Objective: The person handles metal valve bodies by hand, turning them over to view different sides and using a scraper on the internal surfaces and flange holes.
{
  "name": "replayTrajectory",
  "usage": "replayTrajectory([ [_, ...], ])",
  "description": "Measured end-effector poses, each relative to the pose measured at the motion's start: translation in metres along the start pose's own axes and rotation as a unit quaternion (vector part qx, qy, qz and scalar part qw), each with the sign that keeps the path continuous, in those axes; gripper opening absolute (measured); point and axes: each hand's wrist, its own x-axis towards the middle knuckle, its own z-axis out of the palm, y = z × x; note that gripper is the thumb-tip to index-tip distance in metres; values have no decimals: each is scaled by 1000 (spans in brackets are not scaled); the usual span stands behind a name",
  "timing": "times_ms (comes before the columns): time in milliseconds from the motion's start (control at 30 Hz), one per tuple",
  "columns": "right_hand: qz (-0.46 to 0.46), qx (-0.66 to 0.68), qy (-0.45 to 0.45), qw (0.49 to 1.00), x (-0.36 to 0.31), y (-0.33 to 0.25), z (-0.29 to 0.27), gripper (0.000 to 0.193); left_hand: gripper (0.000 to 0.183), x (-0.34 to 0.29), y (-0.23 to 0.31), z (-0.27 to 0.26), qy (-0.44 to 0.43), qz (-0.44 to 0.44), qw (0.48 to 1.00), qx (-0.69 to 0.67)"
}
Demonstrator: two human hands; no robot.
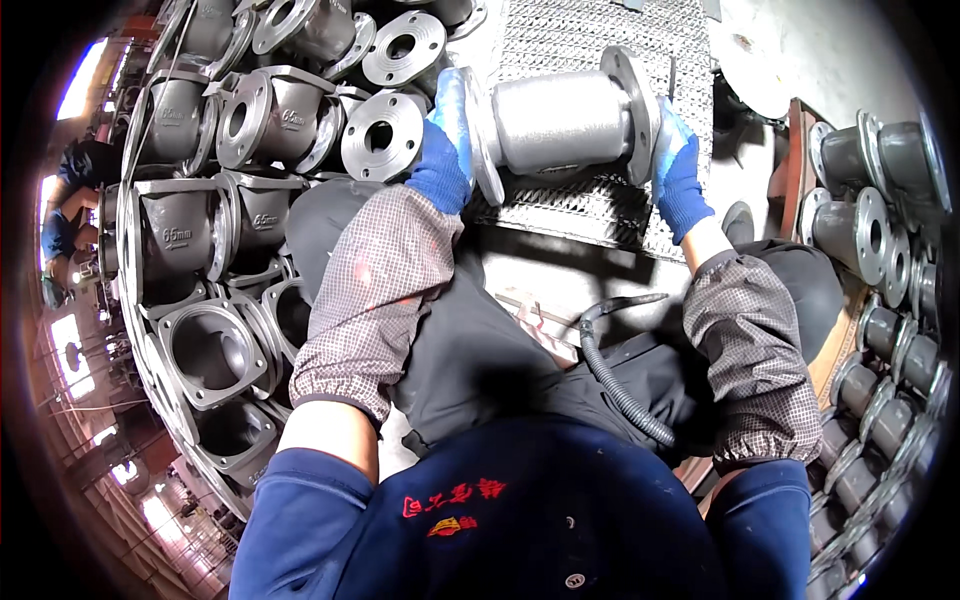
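Between my two hands lies a grey flanged pipe fitting (560,122), a metal cylinder with a round flange at each end, on its side over a textured metal work surface (550,30). My left hand (446,140), in a blue glove, grips the left flange, its fingers on the outer face. At the opposite end my right hand (678,165), gloved in blue as well, presses against the right flange. Checked sleeve covers wrap both forearms. The undersides of the fingers are partly hidden by the flanges.
Stacked grey valve bodies (270,120) with flanges fill the left side, close to my left arm. On the right, rows of smaller flanged fittings (845,235) stand by a wooden edge. A corrugated grey hose (610,375) curves over my lap.
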Motion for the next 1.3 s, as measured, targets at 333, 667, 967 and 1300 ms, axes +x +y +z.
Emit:
replayTrajectory([
  [333,127,152,-58,978,-31,1,-17,36,38,-59,35,16,-133,173,958,188],
  [667,131,153,-61,978,-12,-34,-3,38,39,-7,41,-3,-296,515,678,433],
  [967,10,-78,-27,997,-11,-26,10,49,42,34,37,0,-142,314,890,300],
  [1300,72,-33,-26,997,-14,-21,5,34,45,32,34,1,-118,247,938,212],
])
